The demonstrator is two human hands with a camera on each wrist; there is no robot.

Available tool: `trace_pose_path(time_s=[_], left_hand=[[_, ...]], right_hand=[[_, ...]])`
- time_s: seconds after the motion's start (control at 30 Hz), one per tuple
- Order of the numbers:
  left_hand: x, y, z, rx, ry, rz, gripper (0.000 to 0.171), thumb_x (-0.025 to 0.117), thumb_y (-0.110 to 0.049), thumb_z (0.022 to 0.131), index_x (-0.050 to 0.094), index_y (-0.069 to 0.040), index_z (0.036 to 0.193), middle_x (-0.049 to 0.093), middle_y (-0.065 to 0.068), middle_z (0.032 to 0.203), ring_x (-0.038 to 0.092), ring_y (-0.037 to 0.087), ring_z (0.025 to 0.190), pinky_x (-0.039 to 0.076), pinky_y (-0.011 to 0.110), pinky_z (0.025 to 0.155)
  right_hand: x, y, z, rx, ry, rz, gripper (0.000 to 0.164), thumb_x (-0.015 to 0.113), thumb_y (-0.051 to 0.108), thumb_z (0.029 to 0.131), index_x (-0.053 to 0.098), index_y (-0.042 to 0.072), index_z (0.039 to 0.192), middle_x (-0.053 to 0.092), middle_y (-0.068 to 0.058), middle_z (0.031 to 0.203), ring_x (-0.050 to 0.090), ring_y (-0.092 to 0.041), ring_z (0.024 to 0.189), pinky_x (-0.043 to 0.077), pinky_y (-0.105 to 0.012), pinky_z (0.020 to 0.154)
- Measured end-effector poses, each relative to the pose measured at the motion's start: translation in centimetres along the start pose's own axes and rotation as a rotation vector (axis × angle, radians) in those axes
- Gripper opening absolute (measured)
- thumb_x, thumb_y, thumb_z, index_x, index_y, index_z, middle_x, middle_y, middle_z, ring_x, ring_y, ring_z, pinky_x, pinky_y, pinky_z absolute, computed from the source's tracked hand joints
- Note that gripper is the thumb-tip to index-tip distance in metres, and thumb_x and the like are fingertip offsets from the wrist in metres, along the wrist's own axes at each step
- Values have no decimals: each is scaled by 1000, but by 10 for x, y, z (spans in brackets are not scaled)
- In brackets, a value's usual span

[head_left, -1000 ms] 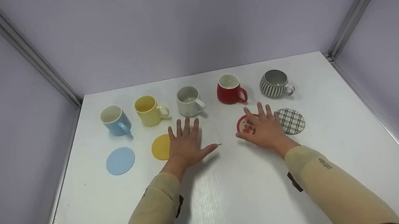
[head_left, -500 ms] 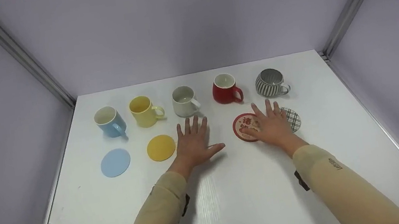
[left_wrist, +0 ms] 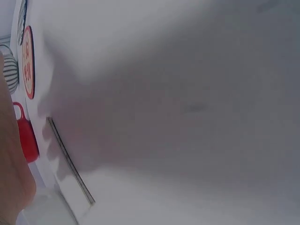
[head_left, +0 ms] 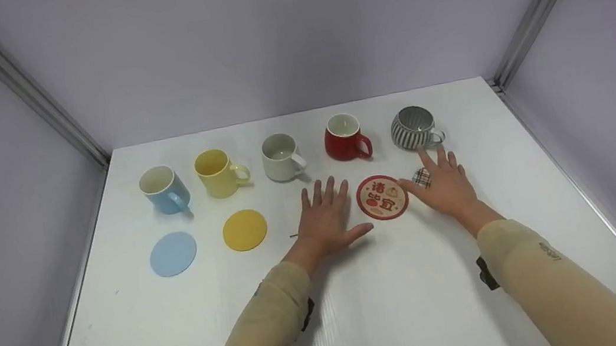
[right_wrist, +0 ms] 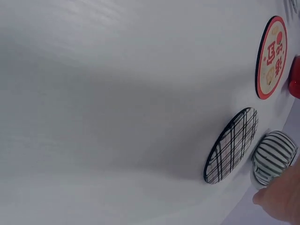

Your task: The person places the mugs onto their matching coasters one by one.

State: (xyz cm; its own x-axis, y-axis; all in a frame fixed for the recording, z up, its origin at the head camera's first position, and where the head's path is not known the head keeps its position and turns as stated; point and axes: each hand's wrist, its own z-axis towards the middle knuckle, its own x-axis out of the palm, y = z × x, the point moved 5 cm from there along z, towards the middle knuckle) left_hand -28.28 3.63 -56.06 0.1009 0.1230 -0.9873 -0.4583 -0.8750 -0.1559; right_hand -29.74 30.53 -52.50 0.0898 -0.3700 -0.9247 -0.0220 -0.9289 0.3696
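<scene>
My left hand (head_left: 326, 224) hovers palm down with its fingers spread, between the yellow coaster (head_left: 245, 230) and the red-rimmed coaster (head_left: 382, 198). Partly under it lies a pale square coaster, whose dark edge (left_wrist: 70, 161) shows in the left wrist view. With fingers straight, my right hand (head_left: 445, 184) is over the plaid coaster (right_wrist: 233, 146) and hides most of it in the head view. Its fingertips point toward the striped mug (head_left: 414, 128). The right wrist view shows a gap between that hand and the plaid coaster. Neither hand holds anything.
Along the back of the white table (head_left: 385, 306) stand a blue mug (head_left: 165, 190), a yellow mug (head_left: 220, 174), a white mug (head_left: 281, 158) and a red mug (head_left: 344, 138). A blue coaster (head_left: 173, 254) lies in front at left. Grey walls enclose the table.
Both hands have shifted right. The right hand has left the red-rimmed coaster, which is uncovered, and now covers the plaid one. The left hand has moved away from the yellow coaster.
</scene>
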Motion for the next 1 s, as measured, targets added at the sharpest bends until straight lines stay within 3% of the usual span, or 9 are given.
trace_pose_path(time_s=[0.23, 0.4, 0.53, 0.63, 0.87, 1.0], left_hand=[[11, -38, 16, 70, -5, -101, 113, 41, -92, 89, 14, -20, 172, 11, 12, 178, 7, 35, 164, 2, 54, 130], [15, -68, 27, 181, -25, -97, 110, 47, -89, 90, 21, -19, 171, 19, 10, 177, 11, 28, 164, 6, 48, 131], [20, -93, 35, 274, 26, -86, 113, 59, -86, 87, 23, -19, 171, 19, 8, 177, 12, 26, 164, 6, 43, 131], [20, -109, 42, 296, 102, -97, 119, 70, -82, 82, 21, -21, 171, 16, 5, 178, 11, 24, 164, 4, 39, 131], [15, -130, 57, 292, 199, 42, 130, 82, -78, 74, 16, -23, 172, 13, 1, 178, 8, 19, 164, 9, 37, 131], [15, -141, 62, 308, 216, 103, 133, 84, -77, 72, 16, -22, 172, 12, 0, 178, 9, 19, 164, 12, 38, 131]], right_hand=[[-20, -21, 5, 48, -41, 153, 107, 43, 82, 98, 5, 15, 172, 0, -29, 174, 5, -55, 158, 16, -74, 121], [-33, -33, 11, 88, -39, 292, 102, 42, 78, 101, -2, 19, 172, 3, -24, 175, 8, -53, 158, 13, -69, 125], [-43, -42, 19, 134, -46, 406, 101, 38, 79, 101, -3, 20, 172, 11, -24, 175, 15, -50, 158, 17, -67, 125], [-51, -47, 27, 151, -57, 486, 101, 36, 80, 101, 1, 18, 172, 18, -26, 173, 19, -48, 158, 21, -66, 124], [-55, -63, 43, 211, -24, 639, 110, 34, 87, 95, 5, 14, 172, 11, -18, 177, 21, -45, 159, 22, -59, 127], [-52, -73, 48, 231, -21, 762, 106, 34, 83, 98, 5, 12, 172, 22, -26, 172, 29, -46, 156, 27, -53, 126]])
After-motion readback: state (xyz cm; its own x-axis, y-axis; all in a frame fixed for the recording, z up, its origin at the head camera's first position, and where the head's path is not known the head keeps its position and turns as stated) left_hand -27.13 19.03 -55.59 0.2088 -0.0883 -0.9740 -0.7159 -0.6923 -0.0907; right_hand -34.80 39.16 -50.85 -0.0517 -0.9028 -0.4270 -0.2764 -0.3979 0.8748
